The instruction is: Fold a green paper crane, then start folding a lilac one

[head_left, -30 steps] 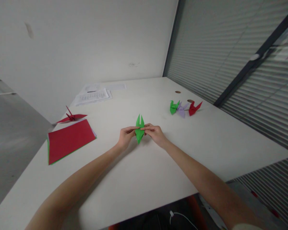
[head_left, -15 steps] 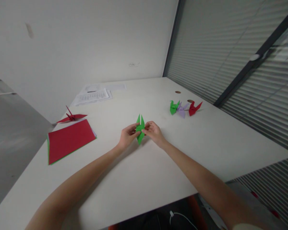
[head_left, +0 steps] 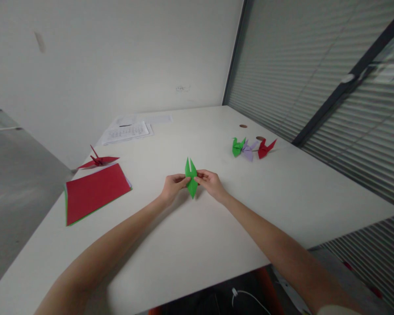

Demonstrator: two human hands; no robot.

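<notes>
A green folded paper piece (head_left: 191, 177) with two pointed tips stands at the middle of the white table (head_left: 190, 245). My left hand (head_left: 172, 186) pinches its left side with closed fingers. My right hand (head_left: 212, 182) pinches its right side the same way. Both hands rest close to the table top, fingertips almost meeting at the fold.
A stack of red and green paper sheets (head_left: 95, 191) lies at the left, with a red paper crane (head_left: 97, 161) behind it. Green (head_left: 237, 146), lilac (head_left: 248, 150) and red (head_left: 265, 148) paper cranes stand at the right. Printed sheets (head_left: 127, 131) lie at the back. Blinds close off the right side.
The green piece was turned between my fingers and now sits flatter and upright again. Both hands stayed at the same spot, with small shifts of the fingers.
</notes>
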